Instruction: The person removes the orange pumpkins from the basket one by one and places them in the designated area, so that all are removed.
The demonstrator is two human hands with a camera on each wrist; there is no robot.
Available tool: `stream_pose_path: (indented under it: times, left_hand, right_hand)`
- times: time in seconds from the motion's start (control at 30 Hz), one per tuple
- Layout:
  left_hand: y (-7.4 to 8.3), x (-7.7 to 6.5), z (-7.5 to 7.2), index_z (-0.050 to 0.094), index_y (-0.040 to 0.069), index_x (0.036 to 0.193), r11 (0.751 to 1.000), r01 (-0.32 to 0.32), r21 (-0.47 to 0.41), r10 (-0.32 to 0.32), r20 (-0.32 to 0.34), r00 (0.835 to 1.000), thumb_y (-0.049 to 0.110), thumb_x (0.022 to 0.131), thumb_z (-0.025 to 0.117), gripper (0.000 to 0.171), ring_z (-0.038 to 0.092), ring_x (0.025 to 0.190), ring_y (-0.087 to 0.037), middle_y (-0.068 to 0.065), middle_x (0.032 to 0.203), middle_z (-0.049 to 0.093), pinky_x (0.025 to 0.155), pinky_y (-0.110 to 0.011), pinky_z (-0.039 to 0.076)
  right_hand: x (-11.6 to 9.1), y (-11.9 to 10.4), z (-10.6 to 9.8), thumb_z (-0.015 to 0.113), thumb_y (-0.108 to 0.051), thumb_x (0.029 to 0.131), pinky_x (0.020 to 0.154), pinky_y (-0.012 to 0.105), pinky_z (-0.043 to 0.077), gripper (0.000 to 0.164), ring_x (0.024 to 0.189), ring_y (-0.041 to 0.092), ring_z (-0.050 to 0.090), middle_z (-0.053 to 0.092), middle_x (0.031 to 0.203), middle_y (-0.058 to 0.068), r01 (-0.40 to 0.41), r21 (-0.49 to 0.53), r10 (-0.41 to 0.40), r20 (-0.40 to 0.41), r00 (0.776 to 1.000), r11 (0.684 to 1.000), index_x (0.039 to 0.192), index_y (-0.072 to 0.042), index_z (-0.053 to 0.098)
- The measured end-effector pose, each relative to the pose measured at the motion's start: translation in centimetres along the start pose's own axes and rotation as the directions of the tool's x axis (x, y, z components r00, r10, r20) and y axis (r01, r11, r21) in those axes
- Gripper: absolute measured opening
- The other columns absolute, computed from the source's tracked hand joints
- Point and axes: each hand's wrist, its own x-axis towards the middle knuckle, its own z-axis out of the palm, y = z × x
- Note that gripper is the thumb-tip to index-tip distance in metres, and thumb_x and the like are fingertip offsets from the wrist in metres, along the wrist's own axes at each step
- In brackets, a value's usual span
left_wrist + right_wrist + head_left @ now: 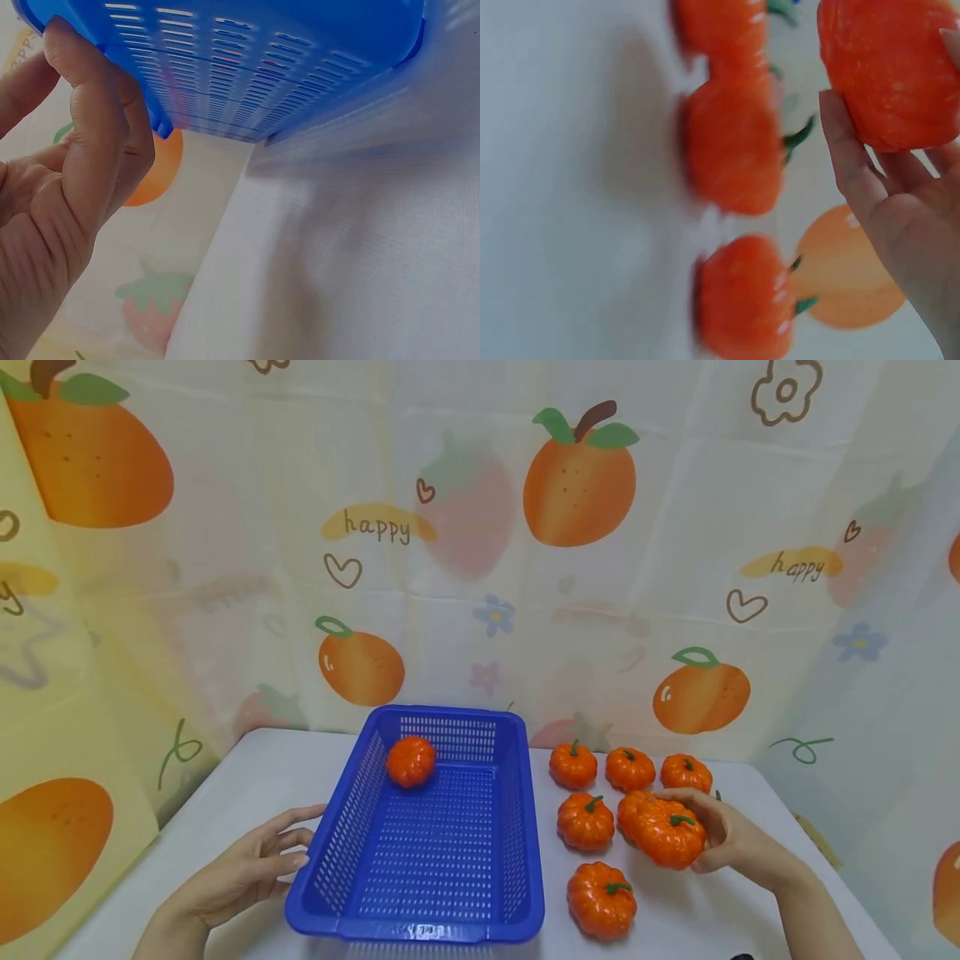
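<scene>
In the head view my right hand (723,835) grips a small orange pumpkin (671,833) with a green stem, raised over the right side of the table. The right wrist view shows fingers and thumb round the same pumpkin (892,71). My left hand (251,864) is at the left wall of a blue plastic basket (532,860), its fingers loosely bent near the rim. In the left wrist view a fingertip seems to touch the basket (300,45); firm contact cannot be told. One pumpkin (411,762) lies inside the basket, in its far left corner.
Several more pumpkins sit on the white table right of the basket, among them a back-row pumpkin (573,766), a middle one (585,822) and a front one (602,902). A fruit-printed curtain (465,568) hangs behind. A small dark object (742,957) shows at the bottom edge.
</scene>
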Motion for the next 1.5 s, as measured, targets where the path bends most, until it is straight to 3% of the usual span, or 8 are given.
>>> stream_pose_path:
  times: [0.2,0.37,0.5,0.7,0.87,0.93,1.1,1.5]
  left_hand:
    - [0.1,0.1,0.0,0.037,0.037,0.145,1.0,0.013,0.014,-0.012,-0.02,1.0,0.004,0.104,0.036,0.053,0.064,0.108,-0.01,0.004,0.119,0.058,0.091,-0.035,0.058]
    - [0.1,-0.1,0.0,0.037,0.037,0.146,1.0,0.012,0.008,-0.012,-0.022,1.0,0.004,0.104,0.036,0.053,0.064,0.108,-0.009,0.005,0.119,0.058,0.091,-0.034,0.058]
    - [0.1,-0.1,0.1,0.038,0.038,0.145,1.0,0.008,-0.005,-0.009,-0.016,1.0,0.004,0.104,0.036,0.053,0.064,0.108,-0.009,0.006,0.118,0.058,0.091,-0.033,0.058]
    - [0.1,-0.2,0.2,0.039,0.038,0.145,1.0,0.003,-0.012,-0.003,-0.012,1.0,0.004,0.104,0.035,0.053,0.064,0.107,-0.008,0.006,0.118,0.059,0.09,-0.033,0.058]
    - [0.1,-0.1,0.2,0.038,0.038,0.145,1.0,0.013,0.015,-0.013,-0.037,0.999,0.005,0.104,0.037,0.053,0.065,0.106,-0.009,0.006,0.117,0.059,0.089,-0.033,0.058]
    - [0.1,-0.2,0.2,0.038,0.038,0.145,1.0,0.018,0.022,-0.017,-0.047,0.999,0.005,0.104,0.037,0.053,0.064,0.106,-0.009,0.005,0.117,0.059,0.09,-0.033,0.058]
    - [0.0,-0.2,0.2,0.039,0.039,0.144,0.999,0.029,0.028,-0.027,-0.058,0.998,0.006,0.104,0.038,0.052,0.064,0.107,-0.01,0.005,0.118,0.059,0.09,-0.033,0.058]
    - [-0.1,-0.2,0.1,0.038,0.038,0.145,1.0,0.008,0.007,-0.008,-0.033,0.999,0.004,0.104,0.036,0.054,0.064,0.107,-0.009,0.005,0.119,0.059,0.09,-0.033,0.058]
  right_hand:
    - [-1.5,2.1,-0.5,0.068,0.001,0.074,0.099,0.019,0.042,0.081,0.122,-0.005,0.047,0.051,0.139,-0.02,-0.123,-0.005,0.123,0.09,0.988,0.992,0.148,-0.006,0.036]
    - [-1.9,3.1,-0.3,0.069,-0.001,0.074,0.099,0.021,0.039,0.085,0.123,-0.008,0.044,0.051,0.139,-0.022,-0.177,-0.012,0.177,0.128,0.976,0.984,0.15,-0.004,0.032]
    - [-2.1,3.9,-0.3,0.068,0.0,0.076,0.1,0.018,0.037,0.085,0.124,-0.008,0.042,0.048,0.142,-0.024,-0.167,0.023,0.161,0.171,0.972,0.986,0.151,-0.004,0.03]
    - [-2.0,4.7,-0.4,0.067,-0.003,0.077,0.1,0.029,0.036,0.079,0.123,-0.007,0.045,0.051,0.141,-0.023,-0.166,0.007,0.162,0.188,0.969,0.986,0.149,-0.006,0.036]
    - [-1.9,4.9,-0.4,0.067,-0.003,0.076,0.098,0.018,0.041,0.074,0.122,-0.01,0.048,0.055,0.138,-0.024,-0.178,0.0,0.174,0.207,0.963,0.984,0.145,-0.003,0.039]
    - [-2.0,4.9,-0.4,0.068,-0.003,0.076,0.102,0.024,0.045,0.074,0.121,-0.011,0.048,0.055,0.136,-0.026,-0.183,-0.025,0.184,0.202,0.962,0.983,0.145,-0.003,0.039]
    - [-2.1,4.9,-0.5,0.067,-0.001,0.077,0.108,0.061,0.041,0.073,0.118,-0.013,0.048,0.053,0.135,-0.027,-0.207,-0.071,0.217,0.184,0.959,0.976,0.144,-0.003,0.038]
    - [-2.3,5.0,-0.5,0.068,0.001,0.077,0.106,0.067,0.039,0.08,0.116,-0.011,0.047,0.052,0.135,-0.028,-0.22,-0.083,0.233,0.211,0.949,0.972,0.148,-0.004,0.034]
